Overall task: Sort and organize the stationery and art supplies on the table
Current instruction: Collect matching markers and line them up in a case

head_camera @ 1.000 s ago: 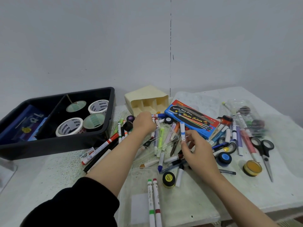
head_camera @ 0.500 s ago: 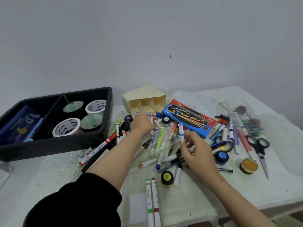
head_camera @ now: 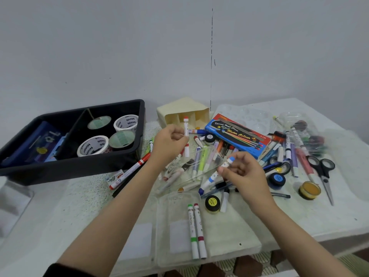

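Black tray, far left of the table, has two compartments. The left compartment holds a blue packet. The right compartment holds four tape rolls, lying flat.

Cream organizer is tipped on its side behind the pile, its divided cells facing the person; contents not readable. Blue watercolour box lies closed just to its right.

Left hand is raised above the pile of pens, fingers curled, pinching a red-capped marker held upright in front of the organizer.

Right hand is low over the pile, with thumb and fingertips pinching a blue-capped marker that slants down to the left.

Flat clear case sits at the near edge, with two markers side by side; whether they are in it or on it, I cannot tell. Scissors lie far right.
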`<state>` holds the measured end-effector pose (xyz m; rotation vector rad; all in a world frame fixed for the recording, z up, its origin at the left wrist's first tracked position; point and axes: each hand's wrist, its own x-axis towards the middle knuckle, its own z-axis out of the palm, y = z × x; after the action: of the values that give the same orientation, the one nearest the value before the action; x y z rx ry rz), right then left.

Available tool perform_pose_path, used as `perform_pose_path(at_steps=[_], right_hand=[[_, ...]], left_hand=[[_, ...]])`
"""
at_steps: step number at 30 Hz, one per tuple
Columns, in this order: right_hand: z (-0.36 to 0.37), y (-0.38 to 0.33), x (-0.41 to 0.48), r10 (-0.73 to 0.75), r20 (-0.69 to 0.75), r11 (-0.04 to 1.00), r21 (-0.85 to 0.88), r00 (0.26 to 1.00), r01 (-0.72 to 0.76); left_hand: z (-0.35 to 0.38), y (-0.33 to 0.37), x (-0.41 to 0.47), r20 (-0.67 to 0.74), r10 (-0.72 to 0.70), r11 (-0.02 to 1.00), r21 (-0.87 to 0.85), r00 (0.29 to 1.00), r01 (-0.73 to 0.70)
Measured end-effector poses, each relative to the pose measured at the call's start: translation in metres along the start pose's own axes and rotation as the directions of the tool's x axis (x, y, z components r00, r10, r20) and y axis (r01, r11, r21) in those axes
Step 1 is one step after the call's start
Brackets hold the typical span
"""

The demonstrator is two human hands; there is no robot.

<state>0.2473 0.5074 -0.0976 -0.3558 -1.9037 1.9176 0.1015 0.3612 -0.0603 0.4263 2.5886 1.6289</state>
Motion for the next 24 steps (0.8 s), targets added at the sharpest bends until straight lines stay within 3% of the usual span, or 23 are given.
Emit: perform_pose_path(at_steps=[3, 6, 9, 15, 17, 20, 24], right_hand=[[0.006, -0.003, -0.009, 0.02, 0.036, 0.998, 0.062, 0.999, -0.022], [0.014, -0.007, -0.022, 0.021, 0.169, 0.998, 0.052, 0.985, -0.03], [0.026, -0.006, -0.037, 0.058, 0.292, 0.996, -0.085, 0.955, -0.034], [0.048, 0.003, -0.061, 0.107, 0.367, 0.953, -0.303, 0.924, 0.01], [0.05, 0.007, -0.064, 0.109, 0.389, 0.896, -0.436, 0.915, 0.078], [0.053, 0.009, -0.066, 0.077, 0.449, 0.733, -0.631, 0.89, 0.255], [0.053, 0.009, -0.068, 0.068, 0.533, 0.534, -0.734, 0.843, 0.421]], left_hand=[[-0.019, -0.003, -0.033, 0.082, 0.006, 0.994, -0.106, 0.997, 0.003], [-0.034, -0.01, -0.061, 0.136, -0.025, 0.992, -0.122, 0.99, 0.042], [-0.044, -0.017, -0.087, 0.2, -0.085, 0.979, -0.167, 0.976, 0.12], [-0.05, -0.036, -0.128, 0.321, -0.114, 0.983, -0.1, 0.94, 0.153], [-0.05, -0.041, -0.135, 0.338, -0.122, 0.989, -0.042, 0.933, 0.144], [-0.05, -0.047, -0.141, 0.35, -0.153, 0.988, 0.027, 0.924, 0.154], [-0.048, -0.053, -0.144, 0.334, -0.167, 0.985, 0.09, 0.927, 0.145]])
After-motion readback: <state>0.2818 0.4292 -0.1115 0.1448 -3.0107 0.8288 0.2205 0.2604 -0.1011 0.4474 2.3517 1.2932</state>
